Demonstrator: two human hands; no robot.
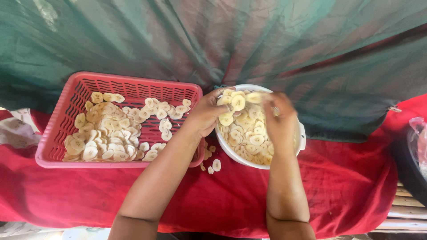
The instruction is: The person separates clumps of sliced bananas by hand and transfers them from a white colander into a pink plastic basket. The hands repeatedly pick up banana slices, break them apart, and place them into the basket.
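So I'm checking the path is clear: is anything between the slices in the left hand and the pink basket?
Nothing visible. The left hand holds banana slices over the white bowl, right beside the pink basket; only the basket's own rim lies between.

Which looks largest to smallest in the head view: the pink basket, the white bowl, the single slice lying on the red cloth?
1. Pink basket
2. White bowl
3. Single slice on the red cloth

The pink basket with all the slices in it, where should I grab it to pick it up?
Probably grip the pink basket by its thick rim on both short ends, coming from the sides. It is wide, shallow and loaded with banana slices, so two hands should keep it level.
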